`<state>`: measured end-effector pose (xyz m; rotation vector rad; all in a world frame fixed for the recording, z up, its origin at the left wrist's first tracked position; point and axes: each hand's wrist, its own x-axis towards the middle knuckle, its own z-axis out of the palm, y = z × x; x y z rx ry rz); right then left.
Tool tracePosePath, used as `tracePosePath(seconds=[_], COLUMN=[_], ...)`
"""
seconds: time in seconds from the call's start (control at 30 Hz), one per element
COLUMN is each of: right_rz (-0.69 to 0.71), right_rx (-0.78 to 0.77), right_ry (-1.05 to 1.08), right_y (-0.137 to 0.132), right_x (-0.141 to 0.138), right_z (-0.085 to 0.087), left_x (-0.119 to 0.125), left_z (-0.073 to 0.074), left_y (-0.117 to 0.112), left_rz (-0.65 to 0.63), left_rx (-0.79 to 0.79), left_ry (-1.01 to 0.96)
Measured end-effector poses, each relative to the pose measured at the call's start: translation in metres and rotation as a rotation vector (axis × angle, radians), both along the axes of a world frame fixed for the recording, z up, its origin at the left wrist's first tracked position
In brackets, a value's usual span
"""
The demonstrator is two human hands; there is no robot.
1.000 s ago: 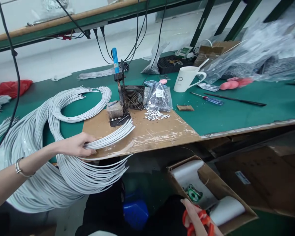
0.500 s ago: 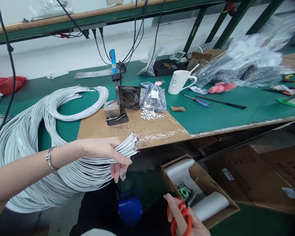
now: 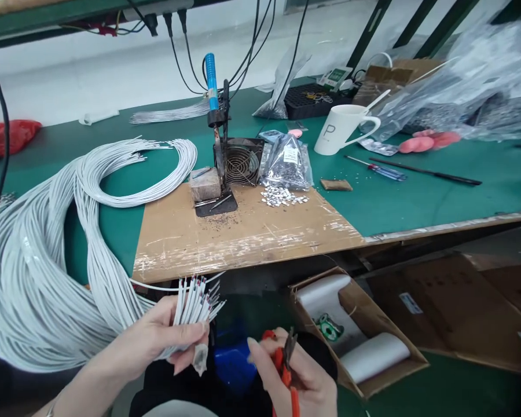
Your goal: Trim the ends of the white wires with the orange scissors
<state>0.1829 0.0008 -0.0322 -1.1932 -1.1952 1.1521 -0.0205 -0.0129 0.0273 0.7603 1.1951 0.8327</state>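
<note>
My left hand [image 3: 165, 333] is closed round the end of a bundle of white cables [image 3: 195, 301], whose cut ends fan upward above the thumb, with dark and reddish tips. One fingertip of that hand wears a whitish cover. The cables run back to a large coil [image 3: 30, 278] hanging over the bench edge at the left. My right hand [image 3: 295, 370], apart from the bundle at lower centre, grips red-handled cutting pliers [image 3: 286, 370] with their dark jaws pointing up.
A soldering iron [image 3: 212, 87] with a blue handle stands on a cardboard sheet [image 3: 243, 249], near a fan [image 3: 242, 165] and small white pieces [image 3: 282, 197]. Farther right are a white mug [image 3: 338, 130] and a screwdriver [image 3: 375, 168]. Below the bench edge sits an open carton [image 3: 393, 379].
My left hand has drawn nearer to my body, and the cable ends now point upward. My right hand has moved left and up, bringing the pliers' jaws into view. The view has shifted.
</note>
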Motion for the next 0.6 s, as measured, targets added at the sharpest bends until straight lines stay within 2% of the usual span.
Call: tracePosePath(seconds=[0.07,0.2,0.33,0.47,0.6], right_rz=[0.015,0.150,0.208,0.280,0.224], right_rx=[-0.040,-0.165,-0.252,-0.225,-0.226], right_ry=[0.027,0.096,0.169,0.169,0.239], right_y=[0.002,0.004,0.006,0.006,0.008], right_x=[-0.012,-0.028,-0.030,-0.028,-0.029], right_z=[0.007,0.014,0.008,0.000,-0.005], left_x=[-0.001,0.000,0.003,0.003,0.003], left_z=[-0.004,-0.008,-0.006,-0.006,-0.007], left_y=[-0.003,-0.005,0.000,0.003,0.003], left_rz=[0.025,0.053,0.004,-0.071,-0.106], left_rx=[-0.067,-0.172,-0.166,-0.131,-0.109], left_ry=[-0.002,0.036,0.037,0.020,-0.041])
